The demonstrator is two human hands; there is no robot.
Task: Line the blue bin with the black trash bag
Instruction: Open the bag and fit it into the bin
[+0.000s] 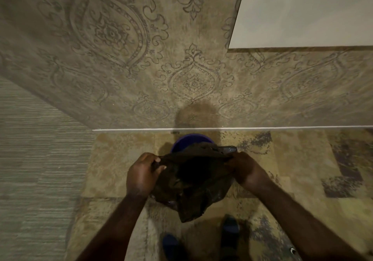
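A black trash bag [191, 182] hangs between my two hands, its mouth stretched sideways and its crumpled body drooping toward my feet. My left hand [142, 175] grips the bag's left edge. My right hand [243, 169] grips the right edge. Behind and below the bag stands the blue bin [187, 140] against the wall; only the far part of its rim and inside shows, the rest hidden by the bag.
A patterned wall [181, 79] rises straight ahead, meeting the floor at a white baseboard line [262, 128]. The floor is patterned carpet [113, 170]. My blue shoes [230, 228] show below the bag. A pale panel [312, 10] sits at upper right.
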